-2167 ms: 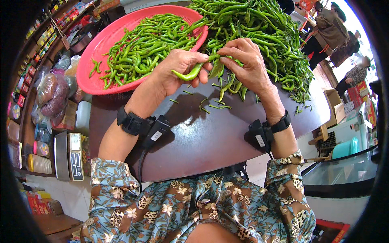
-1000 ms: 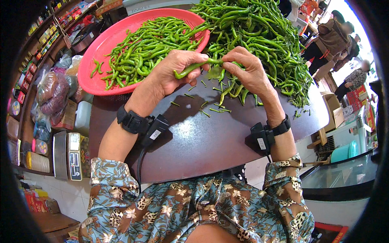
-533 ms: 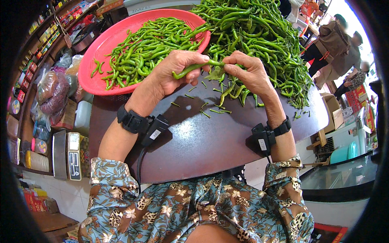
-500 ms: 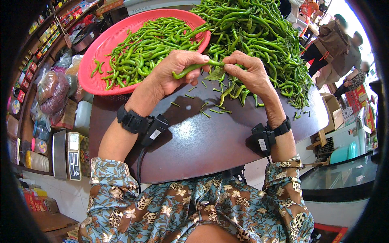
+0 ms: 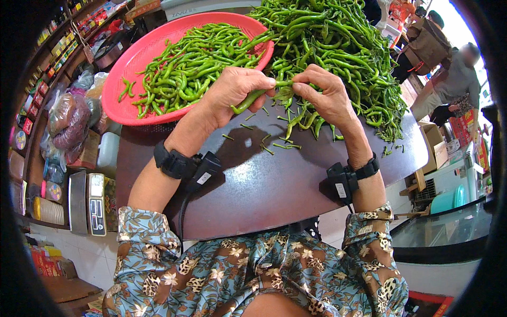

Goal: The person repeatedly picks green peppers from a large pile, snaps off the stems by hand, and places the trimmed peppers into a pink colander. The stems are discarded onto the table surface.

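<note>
Just past loose stems point(image 5: 287, 146) on the bench point(image 5: 253, 195), holding a green pepper point(image 5: 248, 102) aloft in the curled left grip point(image 5: 232, 95) and pinching its stem end in the right grip point(image 5: 325, 94). Apparently nipping off the stem, calling next for a steady hold and sharp snap; facing a pink basket point(image 5: 113, 87) and a pepper heap point(image 5: 338, 58).

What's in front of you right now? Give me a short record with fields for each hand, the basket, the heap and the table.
left hand: holding a green chili pepper, curved tip pointing lower left
right hand: thumb and finger pinched at that pepper's stem end
basket: pink plastic basket, upper left, holding loose green chilies
heap: larger pile of green chilies, right of the basket
table: dark brown tabletop, with scattered stem pieces near the heap
</note>
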Demonstrator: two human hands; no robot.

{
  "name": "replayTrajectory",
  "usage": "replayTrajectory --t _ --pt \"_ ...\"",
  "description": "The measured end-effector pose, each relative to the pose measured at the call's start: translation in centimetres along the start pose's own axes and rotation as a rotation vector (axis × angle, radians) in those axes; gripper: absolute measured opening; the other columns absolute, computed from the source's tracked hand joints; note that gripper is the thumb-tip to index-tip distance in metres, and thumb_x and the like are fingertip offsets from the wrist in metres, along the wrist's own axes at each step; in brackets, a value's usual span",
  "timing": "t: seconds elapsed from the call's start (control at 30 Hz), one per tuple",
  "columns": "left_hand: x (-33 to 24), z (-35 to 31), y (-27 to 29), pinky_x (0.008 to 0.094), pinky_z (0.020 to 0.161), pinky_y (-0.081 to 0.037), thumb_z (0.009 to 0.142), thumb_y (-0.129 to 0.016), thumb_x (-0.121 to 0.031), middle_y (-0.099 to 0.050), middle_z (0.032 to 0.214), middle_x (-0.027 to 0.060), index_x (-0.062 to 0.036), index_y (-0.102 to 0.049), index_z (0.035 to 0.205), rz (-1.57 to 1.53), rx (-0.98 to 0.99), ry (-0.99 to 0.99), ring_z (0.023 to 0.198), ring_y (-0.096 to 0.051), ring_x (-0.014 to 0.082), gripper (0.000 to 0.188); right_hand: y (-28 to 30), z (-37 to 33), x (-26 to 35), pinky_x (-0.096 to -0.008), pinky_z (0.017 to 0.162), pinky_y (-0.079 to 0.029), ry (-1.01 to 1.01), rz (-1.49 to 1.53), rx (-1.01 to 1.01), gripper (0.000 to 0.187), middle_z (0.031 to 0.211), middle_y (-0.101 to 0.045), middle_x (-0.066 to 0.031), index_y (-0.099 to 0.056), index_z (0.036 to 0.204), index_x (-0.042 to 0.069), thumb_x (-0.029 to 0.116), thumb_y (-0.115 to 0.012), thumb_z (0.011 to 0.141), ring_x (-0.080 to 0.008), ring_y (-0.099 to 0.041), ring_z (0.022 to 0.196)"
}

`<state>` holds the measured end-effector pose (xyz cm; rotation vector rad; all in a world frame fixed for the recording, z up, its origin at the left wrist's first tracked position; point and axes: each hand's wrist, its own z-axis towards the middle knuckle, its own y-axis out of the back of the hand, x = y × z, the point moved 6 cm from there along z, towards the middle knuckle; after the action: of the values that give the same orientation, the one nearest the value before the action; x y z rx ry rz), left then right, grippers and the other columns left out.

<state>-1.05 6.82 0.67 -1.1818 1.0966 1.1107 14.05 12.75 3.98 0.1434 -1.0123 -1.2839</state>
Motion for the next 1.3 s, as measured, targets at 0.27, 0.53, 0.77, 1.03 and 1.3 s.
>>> replayTrajectory --t 0.27,0.53,0.77,1.03,1.3 --pt "-0.8 -1.0 -0.3 0.0203 0.044 -0.038 0.079 -0.061 -0.019 -0.057 0.057 0.0059 -0.0001 -0.063 0.072 0.152 -0.029 0.064 0.046 -0.052 0.0104 0.021 -0.1 0.0 1.2 -0.0278 0.064 -0.040 0.051 -0.010 -0.042 0.013 0.073 -0.052 -0.0059 -0.061 0.082 -0.001 0.011 -0.063 0.078 -0.0164 -0.051 0.069" --pt "-1.6 -1.2 -0.6 0.0221 0.045 -0.042 0.078 -0.061 -0.019 -0.058 0.058 0.0060 -0.0004 -0.063 0.068 0.203 0.021 0.060 0.046 -0.054 0.0123 0.021 -0.1 0.0 2.0 -0.0316 0.056 -0.041 0.129 -0.064 -0.090 0.009 0.070 -0.052 -0.0089 -0.062 0.080 0.000 0.008 -0.063 0.076 -0.0213 -0.053 0.065" --pt "-1.7 -1.2 -1.1 0.0217 0.045 -0.042 0.077 -0.062 -0.020 -0.058 0.057 0.0061 0.0001 -0.064 0.067 0.173 0.025 0.053 0.046 -0.055 0.0127 0.023 0.1 -0.2 1.9 -0.0296 0.058 -0.040 0.129 -0.099 -0.125 0.008 0.070 -0.051 -0.0074 -0.060 0.078 0.000 0.007 -0.063 0.075 -0.0195 -0.051 0.065" --pt "-1.1 -1.7 -2.4 0.0205 0.043 -0.040 0.078 -0.063 -0.022 -0.057 0.053 0.0036 0.0008 -0.065 0.070 0.162 0.069 0.065 0.043 -0.051 0.0099 0.025 -0.3 0.0 1.7 -0.0318 0.054 -0.040 0.130 -0.129 -0.181 0.006 0.068 -0.051 -0.0084 -0.060 0.074 0.002 0.007 -0.062 0.074 -0.0216 -0.051 0.062" --pt "-1.2 -1.2 -1.6 0.0182 0.043 -0.041 0.081 -0.058 -0.023 -0.058 0.056 0.0034 0.0001 -0.065 0.073 0.139 0.048 0.060 0.044 -0.051 0.0079 0.025 -0.3 -0.1 0.8 -0.0305 0.056 -0.042 0.064 -0.106 -0.177 0.009 0.070 -0.056 -0.0093 -0.061 0.077 0.000 0.009 -0.060 0.077 -0.0198 -0.055 0.063"
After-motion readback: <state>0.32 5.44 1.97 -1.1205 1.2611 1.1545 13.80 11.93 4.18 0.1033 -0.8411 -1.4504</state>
